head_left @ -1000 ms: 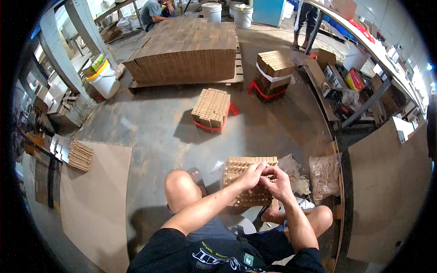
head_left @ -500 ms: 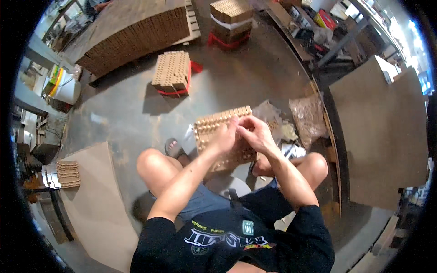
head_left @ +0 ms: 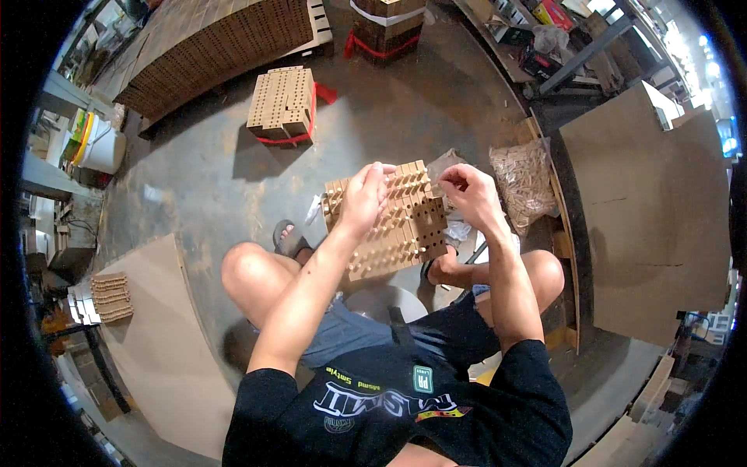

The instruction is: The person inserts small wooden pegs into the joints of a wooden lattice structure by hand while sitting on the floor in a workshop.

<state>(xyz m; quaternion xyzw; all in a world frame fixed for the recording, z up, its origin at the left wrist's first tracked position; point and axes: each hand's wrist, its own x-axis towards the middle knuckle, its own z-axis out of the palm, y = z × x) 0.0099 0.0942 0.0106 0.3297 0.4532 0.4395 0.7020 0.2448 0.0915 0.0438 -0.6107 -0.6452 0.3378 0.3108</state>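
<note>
- Centrally, a stack of drilled wooden blocks [head_left: 393, 222] sits in front of the seated person's knees, apparently on a low support above the concrete floor [head_left: 194, 187]; pale dowel pegs stick out of many holes.
- Left hand [head_left: 362, 198] lies over the stack's upper left, fingers curled onto the pegged top edge, steadying it.
- Right hand [head_left: 467, 194] is at the stack's upper right corner, fingertips pinched together; likely on a small peg, too tiny to confirm.
- Handling judgement: blocks look stiff, dry, fairly light singly, heavier stacked; protruding pegs could snag or snap, so grip the flat side faces, not pegs.
- Clear plastic bag [head_left: 525, 179], just right of the stack, holds a heap of loose pale wooden pegs.
- White bucket [head_left: 99, 148], far left; contents not visible.
- Another drilled block bundle with red strap [head_left: 284, 105] stands well apart, further up the floor.
</note>
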